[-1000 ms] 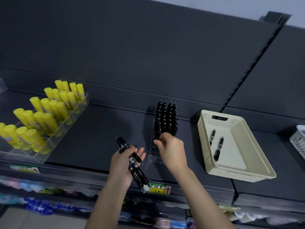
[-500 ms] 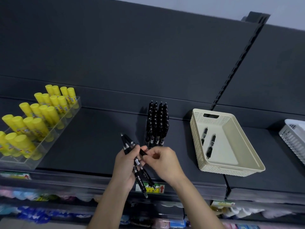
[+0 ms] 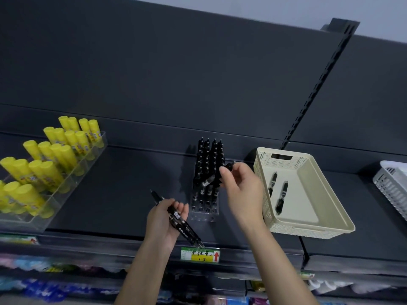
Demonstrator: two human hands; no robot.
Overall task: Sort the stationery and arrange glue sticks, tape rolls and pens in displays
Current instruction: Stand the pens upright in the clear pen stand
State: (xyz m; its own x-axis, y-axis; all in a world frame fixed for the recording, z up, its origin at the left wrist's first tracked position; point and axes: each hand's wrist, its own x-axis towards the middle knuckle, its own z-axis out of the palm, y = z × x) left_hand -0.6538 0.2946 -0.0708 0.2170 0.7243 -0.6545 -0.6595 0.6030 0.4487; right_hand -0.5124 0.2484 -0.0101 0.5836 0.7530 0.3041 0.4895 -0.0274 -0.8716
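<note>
A clear pen stand [image 3: 204, 211] on the dark shelf holds several black pens upright; its front holes are bare. My right hand [image 3: 241, 190] pinches one black pen [image 3: 209, 180], tilted over the stand's right side. My left hand [image 3: 164, 221] grips a small bundle of black pens [image 3: 187, 232] in front of the stand, their tips pointing down-right. Two black pens [image 3: 278, 191] lie in a beige basket [image 3: 312, 232] to the right. Yellow glue sticks [image 3: 50, 159] stand in rows in a clear tiered display [image 3: 66, 183] at the left.
A white basket [image 3: 392, 186] shows at the right edge. A yellow-green price label [image 3: 200, 254] sits on the shelf's front rail. Lower shelves hold blurred coloured goods. A slotted upright [image 3: 317, 84] splits the dark back panel.
My right hand drew one pen from the bundle in my left hand and carried it up and right to the stand. The left hand dropped slightly.
</note>
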